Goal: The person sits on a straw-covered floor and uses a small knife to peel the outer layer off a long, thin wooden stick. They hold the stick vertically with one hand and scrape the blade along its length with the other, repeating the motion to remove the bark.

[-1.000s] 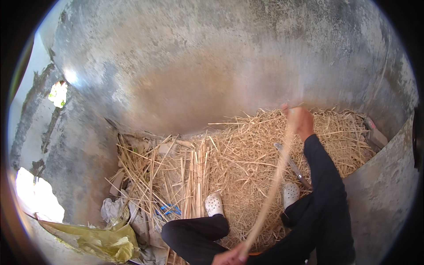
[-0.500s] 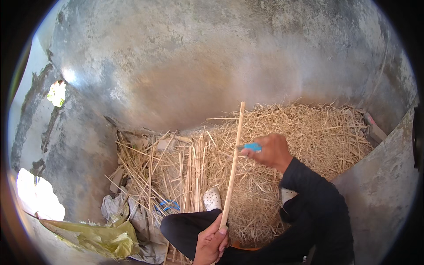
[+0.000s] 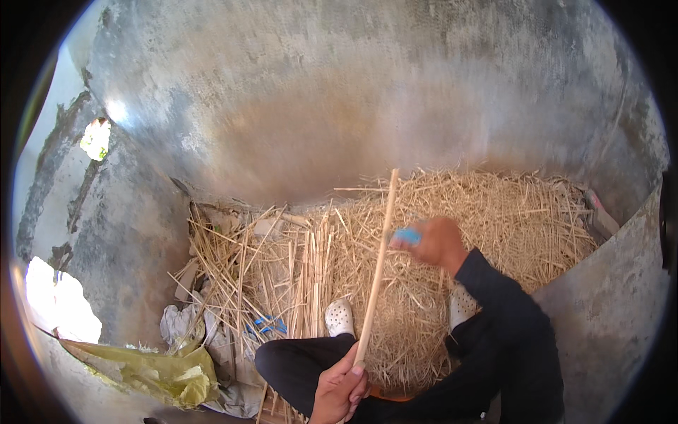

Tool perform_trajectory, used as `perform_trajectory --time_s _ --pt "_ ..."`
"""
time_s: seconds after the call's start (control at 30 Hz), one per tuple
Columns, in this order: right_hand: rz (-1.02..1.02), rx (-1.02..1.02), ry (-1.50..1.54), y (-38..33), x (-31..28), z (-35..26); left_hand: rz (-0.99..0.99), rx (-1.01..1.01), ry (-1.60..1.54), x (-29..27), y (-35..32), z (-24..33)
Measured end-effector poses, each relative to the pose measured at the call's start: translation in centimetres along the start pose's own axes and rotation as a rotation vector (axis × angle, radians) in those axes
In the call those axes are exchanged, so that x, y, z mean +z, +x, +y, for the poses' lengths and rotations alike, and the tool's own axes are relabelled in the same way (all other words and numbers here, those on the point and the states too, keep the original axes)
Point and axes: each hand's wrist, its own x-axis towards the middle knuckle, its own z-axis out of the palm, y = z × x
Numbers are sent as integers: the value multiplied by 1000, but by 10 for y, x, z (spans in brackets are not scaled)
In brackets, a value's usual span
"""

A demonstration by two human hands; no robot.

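Observation:
My left hand (image 3: 341, 389) is closed around the lower end of a long, pale wooden strip (image 3: 378, 272), which slants upward and a little to the right in front of me. My right hand (image 3: 436, 242) grips a small knife with a light-blue handle (image 3: 407, 236), smeared by motion. The blade is too blurred to make out; the handle's front end is close beside the strip's upper half. Beneath both hands spreads a thick heap of curled shavings (image 3: 494, 219).
Several split strips (image 3: 311, 275) lie left of my white clog (image 3: 340, 318). Further left are a crumpled yellow-green sheet (image 3: 155, 374), whitish sacking (image 3: 180, 325) and a blue strap (image 3: 267, 325). A grey plastered wall (image 3: 339, 85) closes the far side.
The strip has tilted slightly to the right at its top. My right hand and the knife have shifted only slightly beside it. My left hand keeps its hold.

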Motion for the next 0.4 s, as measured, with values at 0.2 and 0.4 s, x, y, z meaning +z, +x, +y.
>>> perform_trajectory --time_s 0.2,0.4 --pt "38 -32 78 -3 -11 -22 -20 30 -44 -2 1 0" --pt "112 -131 164 -7 0 -26 -74 47 -125 -12 12 -4"
